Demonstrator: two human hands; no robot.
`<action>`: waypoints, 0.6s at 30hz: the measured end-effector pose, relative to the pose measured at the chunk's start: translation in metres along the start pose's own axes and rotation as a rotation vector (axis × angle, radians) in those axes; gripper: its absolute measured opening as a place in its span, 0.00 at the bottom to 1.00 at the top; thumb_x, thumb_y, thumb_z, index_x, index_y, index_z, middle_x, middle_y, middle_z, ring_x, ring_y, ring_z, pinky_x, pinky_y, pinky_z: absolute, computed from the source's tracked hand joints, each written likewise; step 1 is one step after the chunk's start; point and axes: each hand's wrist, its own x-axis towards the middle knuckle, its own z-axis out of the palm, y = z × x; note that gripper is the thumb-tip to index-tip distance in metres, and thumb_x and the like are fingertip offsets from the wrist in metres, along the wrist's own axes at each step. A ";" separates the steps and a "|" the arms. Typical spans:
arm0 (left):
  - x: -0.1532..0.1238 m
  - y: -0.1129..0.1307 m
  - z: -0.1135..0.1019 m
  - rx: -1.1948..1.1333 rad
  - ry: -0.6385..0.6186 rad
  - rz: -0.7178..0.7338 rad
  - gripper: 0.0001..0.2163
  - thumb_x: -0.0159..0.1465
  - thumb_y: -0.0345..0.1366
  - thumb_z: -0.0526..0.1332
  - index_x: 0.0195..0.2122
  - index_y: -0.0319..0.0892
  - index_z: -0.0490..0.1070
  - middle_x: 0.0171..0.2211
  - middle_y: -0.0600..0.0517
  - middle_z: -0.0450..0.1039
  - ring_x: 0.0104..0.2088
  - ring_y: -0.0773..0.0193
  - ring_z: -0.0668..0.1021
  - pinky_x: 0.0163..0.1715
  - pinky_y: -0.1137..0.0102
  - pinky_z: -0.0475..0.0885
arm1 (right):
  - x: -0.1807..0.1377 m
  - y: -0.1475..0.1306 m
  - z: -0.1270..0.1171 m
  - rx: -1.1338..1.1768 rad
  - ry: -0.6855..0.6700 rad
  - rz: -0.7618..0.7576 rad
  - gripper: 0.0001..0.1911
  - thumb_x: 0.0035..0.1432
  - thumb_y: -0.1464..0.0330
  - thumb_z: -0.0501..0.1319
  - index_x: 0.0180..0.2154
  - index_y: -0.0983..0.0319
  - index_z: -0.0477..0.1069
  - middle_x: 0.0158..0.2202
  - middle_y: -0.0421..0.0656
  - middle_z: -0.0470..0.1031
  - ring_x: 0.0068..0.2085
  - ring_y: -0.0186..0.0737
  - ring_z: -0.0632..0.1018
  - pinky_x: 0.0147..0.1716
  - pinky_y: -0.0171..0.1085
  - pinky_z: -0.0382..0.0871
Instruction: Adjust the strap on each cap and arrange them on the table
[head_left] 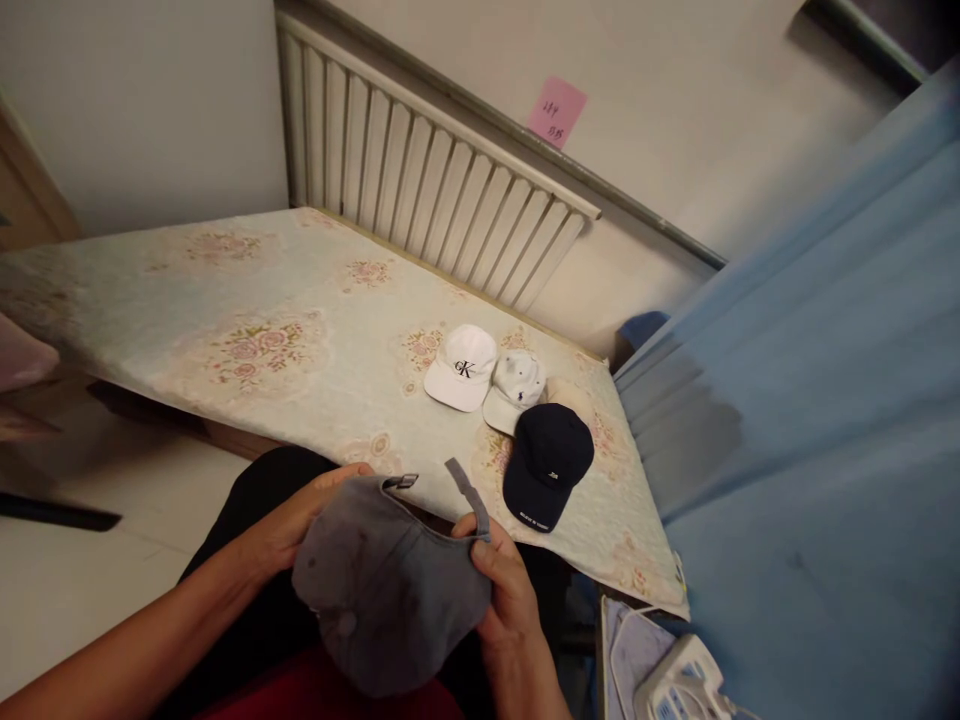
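Note:
A grey baseball cap (386,590) rests over my lap, its back opening and loose strap facing the table. My left hand (296,520) grips the cap's left side near the metal buckle. My right hand (510,590) pinches the right side by the strap, thumb on top. On the table beyond lie three more caps: a white one with black letters (463,366), a plain white one (514,388) and a dark navy one (547,464).
The table wears a pale floral cloth (262,330) and stands against a white radiator (435,170). A pink note (557,111) sticks to the wall. Blue curtain (810,420) fills the right. A white device (686,685) sits at the bottom right.

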 end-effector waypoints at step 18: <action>-0.007 0.010 -0.014 0.146 -0.357 -0.200 0.13 0.54 0.35 0.67 0.40 0.40 0.74 0.29 0.53 0.76 0.27 0.68 0.74 0.28 0.76 0.64 | 0.008 -0.010 -0.014 -0.223 0.069 -0.086 0.12 0.49 0.63 0.68 0.31 0.66 0.76 0.27 0.43 0.74 0.27 0.32 0.71 0.28 0.30 0.63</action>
